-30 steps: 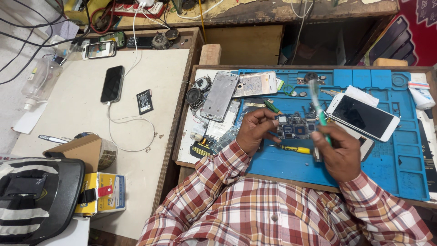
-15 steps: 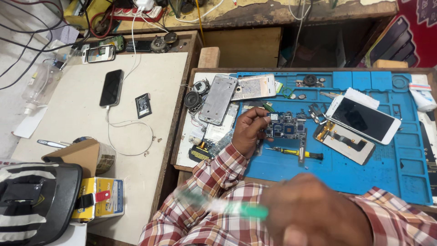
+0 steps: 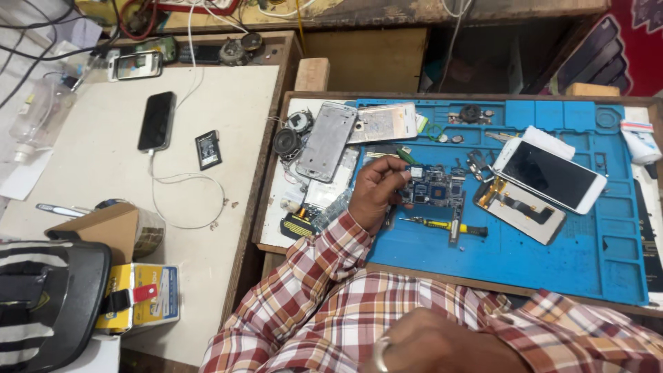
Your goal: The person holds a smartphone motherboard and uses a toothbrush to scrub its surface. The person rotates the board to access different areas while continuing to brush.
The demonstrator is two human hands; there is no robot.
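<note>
Circuit board (image 3: pixel 434 186), dark blue and studded with small metal shields, lies flat on the blue repair mat (image 3: pixel 552 255), near its left half. My left hand (image 3: pixel 376 190) rests at the board's left edge, fingers curled together and pinching that edge between thumb and fingertips. My right hand (image 3: pixel 442 342) sits low at the bottom of the view, close to the camera, a ring on one finger; I cannot tell whether its fingers are apart or closed.

Just below the board I see a small screwdriver with a yellow and black handle (image 3: pixel 445 225) lying on the mat. To the right, a white smartphone (image 3: pixel 550 176) with a dark screen lies tilted over a grey phone frame (image 3: pixel 519 211). Left of my hand, a silver phone back shell (image 3: pixel 327 141) rests beside two round black speakers (image 3: pixel 286 143).

On the white table (image 3: pixel 228 228) to the left, a black phone (image 3: pixel 156 121) is plugged into a white cable, with a small black rectangular battery (image 3: pixel 208 150) bearing a white label near it. At the lower left stands a yellow and blue box (image 3: pixel 141 298) with a red tab, beside a brown cardboard box (image 3: pixel 97 228).
</note>
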